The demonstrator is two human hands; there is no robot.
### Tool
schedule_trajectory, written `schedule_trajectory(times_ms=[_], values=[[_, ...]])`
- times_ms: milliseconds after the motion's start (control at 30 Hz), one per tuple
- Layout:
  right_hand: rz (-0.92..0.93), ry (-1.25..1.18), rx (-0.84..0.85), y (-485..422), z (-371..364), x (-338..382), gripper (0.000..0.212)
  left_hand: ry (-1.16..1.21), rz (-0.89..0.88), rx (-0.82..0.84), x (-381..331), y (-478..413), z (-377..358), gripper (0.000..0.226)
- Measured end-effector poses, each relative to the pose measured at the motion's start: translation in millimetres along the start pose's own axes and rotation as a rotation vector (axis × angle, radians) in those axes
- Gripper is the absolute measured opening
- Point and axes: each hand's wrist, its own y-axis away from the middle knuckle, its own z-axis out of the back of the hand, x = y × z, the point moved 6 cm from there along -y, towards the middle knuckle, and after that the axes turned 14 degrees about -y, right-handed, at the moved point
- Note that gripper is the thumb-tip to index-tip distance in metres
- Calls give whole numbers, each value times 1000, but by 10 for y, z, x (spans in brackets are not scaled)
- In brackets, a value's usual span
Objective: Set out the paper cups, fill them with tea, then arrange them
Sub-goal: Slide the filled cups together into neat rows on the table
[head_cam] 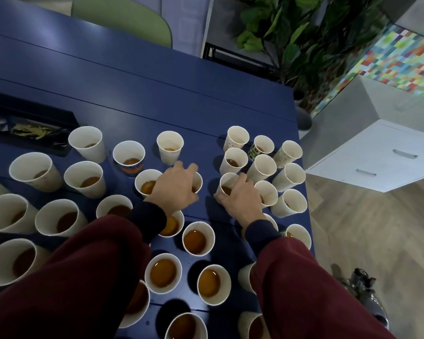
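Most of your blue table (137, 94) is carrying tea-filled paper cups (198, 238). Your left hand (174, 188) is curling down over the middle cup (198, 183), gripping its rim; your right hand (241, 195) is pinching the neighbouring cup (227, 184), beside the packed cluster at the right edge.

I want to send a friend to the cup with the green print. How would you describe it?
Start at the blue table and go to its far right corner, by the leafy plant, where cups stand packed together. In the back row, take the middle cup: its side carries a green print, while its neighbours are plain white or dotted.
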Motion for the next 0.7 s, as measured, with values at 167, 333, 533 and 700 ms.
schedule_trajectory(times_ms=[167, 333, 533, 700], values=[[70, 87, -74, 251, 207, 139, 84, 88, -21, -86, -8, 102, 194, 53], [275, -131, 8, 707, 165, 388, 86, 124, -50, -159, -100, 299, 426, 57], [330, -388, -33, 1023, 150, 455, 102, 198, -129, -161, -343, 621, 608, 68], [339, -329, -97, 1132, 257, 370, 100, 298, -188, -89, -416, 832, 597, 70]])
